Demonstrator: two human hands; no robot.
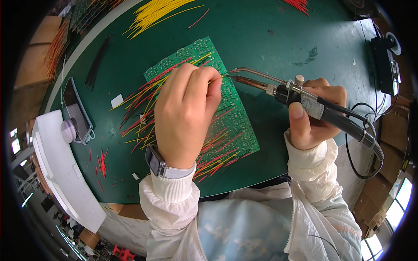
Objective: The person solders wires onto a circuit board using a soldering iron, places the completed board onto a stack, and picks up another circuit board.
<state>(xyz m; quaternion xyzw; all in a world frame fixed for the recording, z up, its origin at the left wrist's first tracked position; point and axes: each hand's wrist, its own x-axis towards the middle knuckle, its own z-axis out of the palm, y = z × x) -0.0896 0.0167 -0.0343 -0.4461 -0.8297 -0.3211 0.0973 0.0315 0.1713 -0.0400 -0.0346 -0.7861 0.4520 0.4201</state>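
On the green table [278,39] lies our circuit board [237,130], bristling with red and yellow wires. Our left hand [185,108] pinches a yellow wire [216,80] over it; our right hand [313,111] grips the soldering iron [305,98], tip at the board.

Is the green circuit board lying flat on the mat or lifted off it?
Flat: the circuit board rests on the green mat, left hand pressing on it.

Phone [77,111] at mat's left edge, yellow wire bundle [154,13] top, red offcuts [102,162] lower left.
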